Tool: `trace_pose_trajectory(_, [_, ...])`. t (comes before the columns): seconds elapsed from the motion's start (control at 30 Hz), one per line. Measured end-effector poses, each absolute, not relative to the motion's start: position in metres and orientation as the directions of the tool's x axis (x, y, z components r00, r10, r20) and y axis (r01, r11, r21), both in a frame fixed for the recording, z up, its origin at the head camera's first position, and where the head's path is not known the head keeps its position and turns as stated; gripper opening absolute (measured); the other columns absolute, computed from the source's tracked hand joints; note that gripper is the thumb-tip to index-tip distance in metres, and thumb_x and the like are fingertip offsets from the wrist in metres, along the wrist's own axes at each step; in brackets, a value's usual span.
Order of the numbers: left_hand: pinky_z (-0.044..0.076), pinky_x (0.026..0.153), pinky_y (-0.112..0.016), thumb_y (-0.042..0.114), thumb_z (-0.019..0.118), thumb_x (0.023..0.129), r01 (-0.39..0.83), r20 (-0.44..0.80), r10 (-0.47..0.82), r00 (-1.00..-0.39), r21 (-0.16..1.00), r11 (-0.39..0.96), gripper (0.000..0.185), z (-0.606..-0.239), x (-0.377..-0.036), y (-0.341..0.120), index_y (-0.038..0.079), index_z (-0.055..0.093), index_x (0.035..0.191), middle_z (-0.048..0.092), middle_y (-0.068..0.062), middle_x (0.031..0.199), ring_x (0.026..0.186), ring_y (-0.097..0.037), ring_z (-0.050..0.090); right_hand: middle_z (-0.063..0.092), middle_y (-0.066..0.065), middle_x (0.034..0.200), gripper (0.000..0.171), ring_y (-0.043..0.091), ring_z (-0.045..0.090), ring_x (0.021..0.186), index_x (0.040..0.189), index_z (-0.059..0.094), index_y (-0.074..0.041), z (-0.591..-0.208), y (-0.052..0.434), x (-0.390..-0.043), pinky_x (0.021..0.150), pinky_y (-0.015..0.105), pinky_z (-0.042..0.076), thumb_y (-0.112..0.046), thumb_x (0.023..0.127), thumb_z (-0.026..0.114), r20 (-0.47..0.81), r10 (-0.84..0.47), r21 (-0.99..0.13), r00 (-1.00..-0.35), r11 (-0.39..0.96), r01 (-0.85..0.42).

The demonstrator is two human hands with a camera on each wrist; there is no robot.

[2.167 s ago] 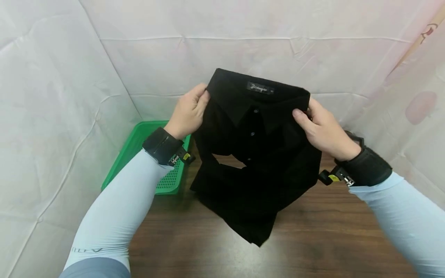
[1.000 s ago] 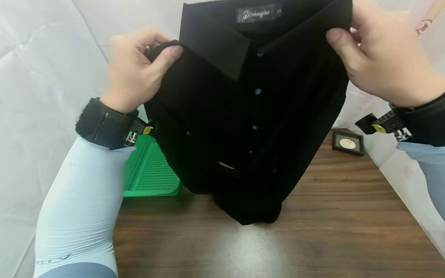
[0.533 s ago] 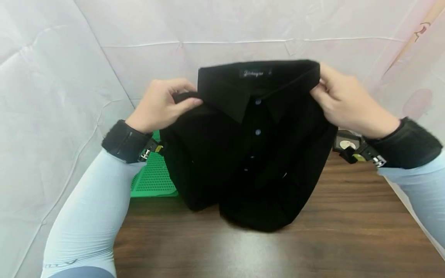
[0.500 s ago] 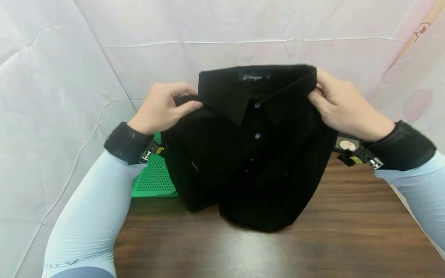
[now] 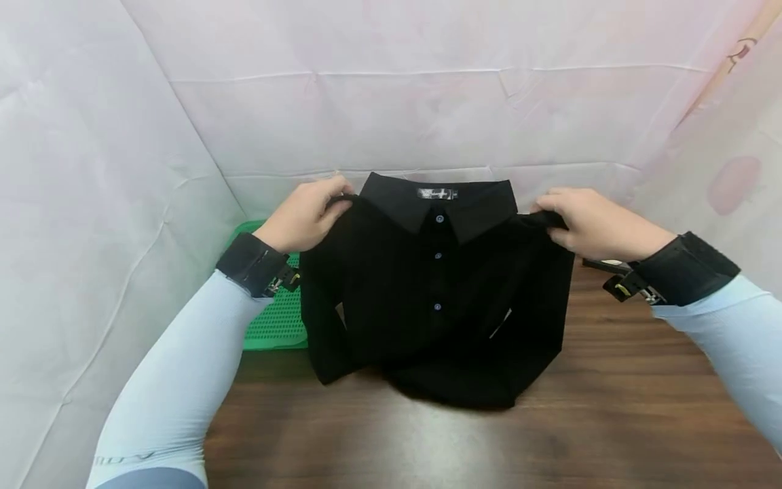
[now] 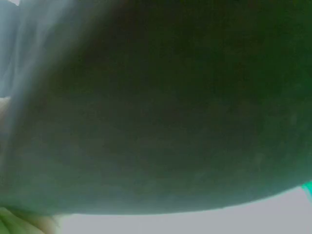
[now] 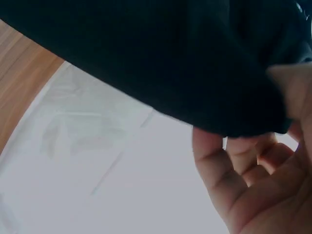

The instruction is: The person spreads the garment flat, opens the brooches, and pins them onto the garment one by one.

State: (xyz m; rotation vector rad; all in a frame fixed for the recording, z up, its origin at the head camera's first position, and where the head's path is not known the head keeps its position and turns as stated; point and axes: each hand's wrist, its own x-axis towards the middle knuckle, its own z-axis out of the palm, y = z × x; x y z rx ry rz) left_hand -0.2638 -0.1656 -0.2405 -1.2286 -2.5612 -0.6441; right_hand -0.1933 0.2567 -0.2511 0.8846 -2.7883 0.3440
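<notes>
A black button-up shirt [image 5: 391,285] hangs spread between both hands in the head view, collar up, its front and several buttons facing me. My left hand [image 5: 308,214] pinches the shoulder beside the collar, thumb in front. On the other side my right hand [image 5: 601,221] grips the opposite shoulder, a fold of cloth bunched in its fingers. The lower part of the shirt drapes low over the wooden table. Dark cloth of the shirt [image 6: 161,112] fills most of the left wrist view. In the right wrist view the fingers [image 7: 214,165] curl at the shirt's edge.
A green perforated basket [image 5: 277,326] stands at the left, partly behind the shirt and left arm. A small dark framed object [image 5: 605,265] lies at the right, mostly hidden by the right wrist. White cloth walls [image 5: 427,122] surround the wooden table [image 5: 427,448].
The shirt came up close to the camera, then sank lower and farther away. My right hand has shifted from the collar edge to the shoulder; earlier my left hand moved likewise.
</notes>
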Motion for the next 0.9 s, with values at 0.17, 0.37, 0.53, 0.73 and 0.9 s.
trace_pose_trajectory(0.17, [0.045, 0.091, -0.04, 0.009, 0.044, 0.102, 0.715, 0.296, 0.652, -0.698, 0.332, 0.616, 0.021, -0.255, -0.279, -0.163, 0.005, 0.053, 0.121, 0.06, -0.012, 0.12, 0.111, -0.027, 0.057, 0.06, 0.005, 0.087, 0.03, 0.021, 0.048, 0.071, 0.094, 0.058, -0.008, -0.259, 0.274, -0.208, 0.066, 0.039, 0.039, 0.014, 0.078, 0.046, 0.262, -0.421, -0.171, -0.869, 0.866, -0.471])
trace_pose_trajectory(0.37, [0.042, 0.073, -0.042, 0.016, 0.038, 0.105, 0.577, 0.246, 0.522, -0.816, 0.389, 0.718, 0.02, -0.279, -0.3, -0.17, 0.011, 0.051, 0.119, 0.062, -0.014, 0.106, 0.081, -0.03, 0.056, 0.053, 0.003, 0.067, 0.025, 0.021, 0.048, 0.064, 0.078, 0.051, -0.01, -0.272, 0.291, -0.222, 0.062, 0.037, 0.036, 0.011, 0.075, 0.038, 0.31, -0.246, -0.218, -0.918, 0.922, -0.321])
trace_pose_trajectory(0.53, [0.047, 0.081, -0.045, 0.017, 0.044, 0.103, 0.519, 0.127, 0.509, -0.851, 0.345, 0.782, 0.021, -0.301, -0.301, -0.169, 0.009, 0.053, 0.12, 0.063, -0.015, 0.115, 0.093, -0.03, 0.061, 0.063, 0.008, 0.08, 0.023, 0.024, 0.056, 0.072, 0.09, 0.058, -0.007, -0.301, 0.282, -0.23, 0.066, 0.04, 0.042, 0.007, 0.08, 0.044, 0.238, -0.234, -0.305, -0.943, 0.903, -0.301])
trace_pose_trajectory(0.73, [0.048, 0.09, -0.045, 0.022, 0.054, 0.1, 0.478, -0.033, 0.498, -0.866, 0.238, 0.846, 0.029, -0.338, -0.281, -0.166, 0.008, 0.053, 0.125, 0.062, -0.014, 0.121, 0.104, -0.03, 0.061, 0.064, 0.014, 0.101, 0.023, 0.028, 0.061, 0.089, 0.114, 0.059, -0.001, -0.363, 0.249, -0.236, 0.075, 0.044, 0.048, 0.0, 0.092, 0.052, -0.005, -0.381, -0.382, -0.925, 0.855, -0.35])
trace_pose_trajectory(0.9, [0.051, 0.08, -0.044, 0.028, 0.06, 0.096, 0.415, -0.065, 0.44, -0.896, 0.229, 0.88, 0.049, -0.368, -0.258, -0.164, 0.009, 0.043, 0.137, 0.064, -0.014, 0.116, 0.094, -0.028, 0.065, 0.061, 0.016, 0.108, 0.028, 0.03, 0.06, 0.094, 0.124, 0.054, -0.001, -0.397, 0.224, -0.24, 0.078, 0.044, 0.048, -0.009, 0.098, 0.053, -0.115, -0.381, -0.442, -0.917, 0.846, -0.296])
